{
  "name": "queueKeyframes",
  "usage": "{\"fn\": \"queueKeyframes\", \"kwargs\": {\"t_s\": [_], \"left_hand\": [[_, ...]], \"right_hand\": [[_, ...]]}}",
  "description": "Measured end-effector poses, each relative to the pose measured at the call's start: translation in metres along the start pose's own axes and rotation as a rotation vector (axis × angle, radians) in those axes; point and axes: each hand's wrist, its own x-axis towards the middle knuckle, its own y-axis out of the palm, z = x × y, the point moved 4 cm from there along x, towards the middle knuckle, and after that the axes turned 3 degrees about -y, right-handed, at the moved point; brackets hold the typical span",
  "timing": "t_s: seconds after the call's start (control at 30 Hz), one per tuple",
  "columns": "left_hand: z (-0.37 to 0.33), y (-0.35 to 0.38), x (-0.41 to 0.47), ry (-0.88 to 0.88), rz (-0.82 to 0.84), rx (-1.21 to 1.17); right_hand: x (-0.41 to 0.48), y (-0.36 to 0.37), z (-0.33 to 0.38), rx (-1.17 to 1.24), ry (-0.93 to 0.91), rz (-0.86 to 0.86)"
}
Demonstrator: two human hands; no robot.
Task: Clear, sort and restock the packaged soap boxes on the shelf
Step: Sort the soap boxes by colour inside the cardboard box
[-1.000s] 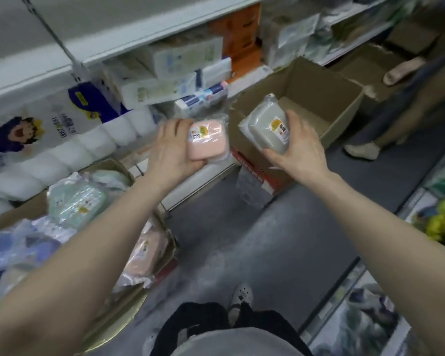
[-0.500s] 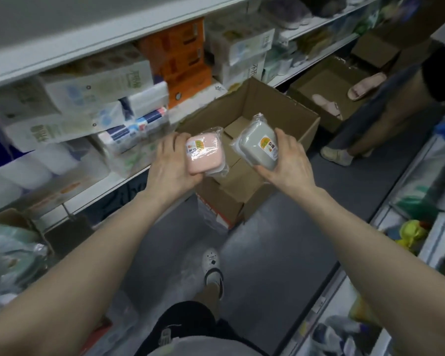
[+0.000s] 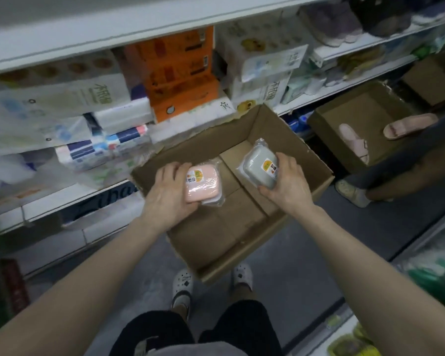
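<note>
I see a pink soap box and a grey soap box, both smooth plastic under glossy, crinkled clear film with paper stickers. The open carton is matt brown cardboard. The shelf edge looks smooth, white-painted.

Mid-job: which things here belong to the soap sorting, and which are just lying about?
Job: left hand holding pink soap box; right hand holding grey soap box; open cardboard box beneath.
Lying about: orange packs; pink slippers.
</note>
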Motion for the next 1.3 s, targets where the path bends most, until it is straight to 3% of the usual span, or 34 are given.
{"fn": "queueKeyframes", "kwargs": {"t_s": [0.3,0.43,0.63,0.77,0.9,1.07,1.3], "left_hand": [[-0.028,0.059,0.031,-0.307,-0.05,0.071],[-0.036,0.089,0.04,-0.466,0.016,0.046],[-0.032,0.116,0.041,-0.601,0.101,0.062],[-0.029,0.127,0.039,-0.646,0.112,0.051],[-0.031,0.127,0.042,-0.661,0.119,0.038],[-0.033,0.115,0.047,-0.635,0.146,0.11],[-0.037,0.096,0.048,-0.541,0.112,0.199]], "right_hand": [[0.14,0.076,-0.048,-0.352,-0.339,0.373],[0.186,0.116,-0.062,-0.524,-0.513,0.44],[0.224,0.166,-0.068,-0.599,-0.597,0.478],[0.229,0.187,-0.078,-0.522,-0.569,0.467],[0.219,0.181,-0.071,-0.418,-0.537,0.573],[0.16,0.142,-0.016,0.161,-0.764,0.676],[0.117,0.124,0.023,0.126,-1.012,0.675]]}}
